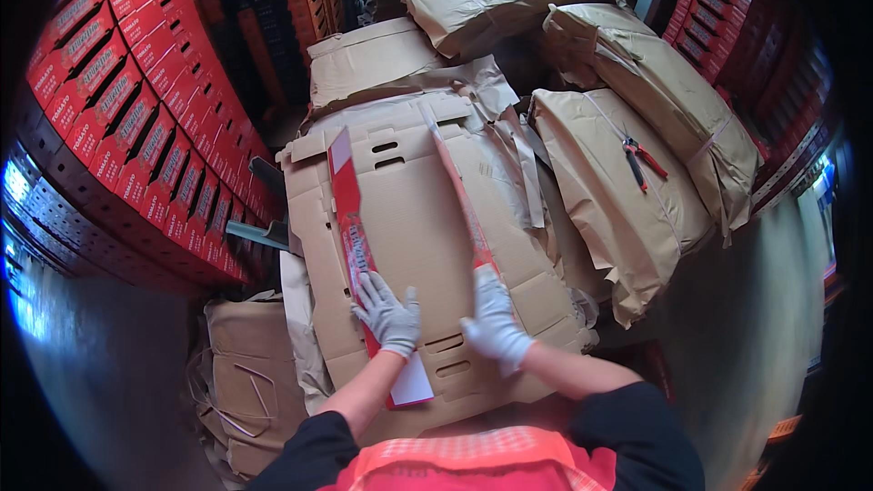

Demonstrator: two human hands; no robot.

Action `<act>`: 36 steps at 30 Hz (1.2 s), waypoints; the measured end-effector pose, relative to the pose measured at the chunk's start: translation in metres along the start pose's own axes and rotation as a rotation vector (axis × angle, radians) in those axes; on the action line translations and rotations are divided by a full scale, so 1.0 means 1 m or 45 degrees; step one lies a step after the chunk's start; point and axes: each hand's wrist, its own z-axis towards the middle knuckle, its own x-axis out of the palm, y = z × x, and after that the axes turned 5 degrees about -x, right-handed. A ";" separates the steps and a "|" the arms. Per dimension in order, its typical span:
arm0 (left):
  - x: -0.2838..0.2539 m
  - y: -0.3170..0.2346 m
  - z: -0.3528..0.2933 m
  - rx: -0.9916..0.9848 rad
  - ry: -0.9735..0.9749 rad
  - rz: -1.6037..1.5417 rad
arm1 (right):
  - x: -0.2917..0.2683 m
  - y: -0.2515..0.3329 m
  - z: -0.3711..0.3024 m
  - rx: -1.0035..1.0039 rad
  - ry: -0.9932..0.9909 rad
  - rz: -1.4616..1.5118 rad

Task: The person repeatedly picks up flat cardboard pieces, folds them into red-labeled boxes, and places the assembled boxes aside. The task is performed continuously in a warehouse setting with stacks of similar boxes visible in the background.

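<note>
A large flat cardboard box blank [409, 245], brown on its inner face, lies on a stack of similar sheets in front of me. Its left side flap [347, 205] is folded inward and shows a red printed face with a white end. My left hand [388, 314], in a pale grey glove, rests on that flap with fingers and thumb apart. The right side flap [462, 191] stands up from the blank, red along its edge. My right hand [496, 318], gloved alike, grips the near part of this flap. Some of its fingers are hard to make out.
Red printed cartons [136, 118] are stacked high on the left. Paper-wrapped bundles [655, 100] lie at the right and back. Red-handled pruning shears [641, 162] rest on one bundle [591, 155]. Another strapped bundle [255, 373] sits at the lower left, and a metal bracket [259, 233] juts nearby.
</note>
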 end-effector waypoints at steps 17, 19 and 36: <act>-0.162 0.067 0.040 1.512 0.698 0.360 | -0.139 -0.106 -0.020 -0.889 0.048 -0.629; -0.151 0.061 0.048 1.482 0.721 0.313 | -0.140 -0.095 -0.008 -0.919 0.241 -0.649; -0.224 -0.002 -0.015 1.245 0.268 0.299 | -0.165 0.010 -0.019 -1.026 -0.091 -0.011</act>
